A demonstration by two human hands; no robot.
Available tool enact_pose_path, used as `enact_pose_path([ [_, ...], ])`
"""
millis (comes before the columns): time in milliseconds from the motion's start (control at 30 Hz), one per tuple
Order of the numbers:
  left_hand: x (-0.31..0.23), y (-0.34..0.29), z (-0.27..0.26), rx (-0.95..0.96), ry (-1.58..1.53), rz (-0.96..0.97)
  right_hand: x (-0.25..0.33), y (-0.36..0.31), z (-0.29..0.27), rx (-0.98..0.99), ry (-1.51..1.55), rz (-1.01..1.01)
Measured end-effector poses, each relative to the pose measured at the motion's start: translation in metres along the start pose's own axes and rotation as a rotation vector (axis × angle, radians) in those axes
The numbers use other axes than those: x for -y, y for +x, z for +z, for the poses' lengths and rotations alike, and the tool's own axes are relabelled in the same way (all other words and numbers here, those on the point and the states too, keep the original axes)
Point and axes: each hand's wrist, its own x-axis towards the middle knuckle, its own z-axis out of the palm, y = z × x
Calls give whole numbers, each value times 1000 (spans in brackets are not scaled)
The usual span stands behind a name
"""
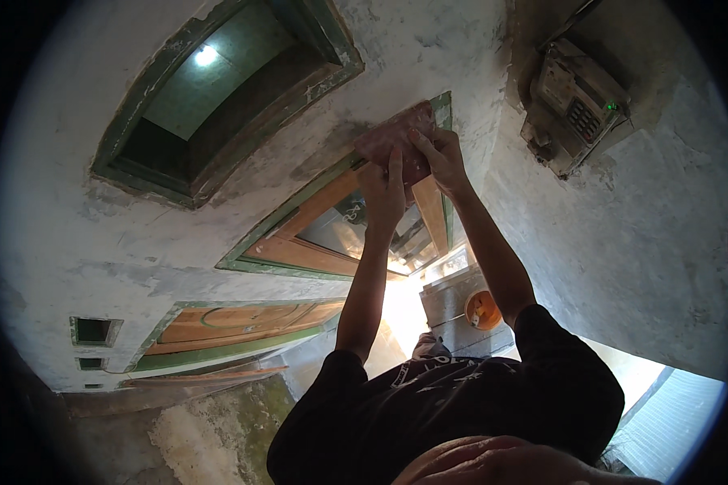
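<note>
My left hand [384,187] and my right hand [443,162] are both raised overhead, side by side. Between them they grip a reddish-brown sheet of sandpaper [380,142], fingers closed on its lower and right edges. The sheet lies at the upper corner of a green-edged wooden window frame [287,222], covering part of it. Around it the wall [437,56] is pale, with rough grey patches. Whether the sheet presses on the wall or hangs just off it, I cannot tell.
A dusty meter box [582,109] with a keypad and green light hangs on the right wall. A green-edged recess [243,97] opens at upper left. Below me an orange bucket [493,317] stands on a grey platform [445,303]. A wooden door [226,327] is at lower left.
</note>
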Motion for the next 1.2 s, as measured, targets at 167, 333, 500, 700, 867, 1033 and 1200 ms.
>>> enact_pose_path([
  [167, -23, 1, -1, 92, -69, -215, 10, -1, 4, -13, 23, 26],
  [333, 19, -2, 5, -19, -140, -13, 7, -1, -1, 67, -8, 66],
  [500, -12, -1, 8, -14, -265, -150, 5, 1, -2, 28, -4, 57],
  [700, -12, 1, 4, -82, -185, -142, 26, 1, 13, 52, 46, 56],
  [867, 6, -1, 6, -111, -232, -56, 3, -4, 5, 39, -4, 56],
  [1033, -20, 3, 4, 0, -299, -211, 5, 5, 0, 15, -59, -30],
  [1200, -20, 6, 1, -80, -203, -97, 13, 2, 7, 17, -112, 72],
])
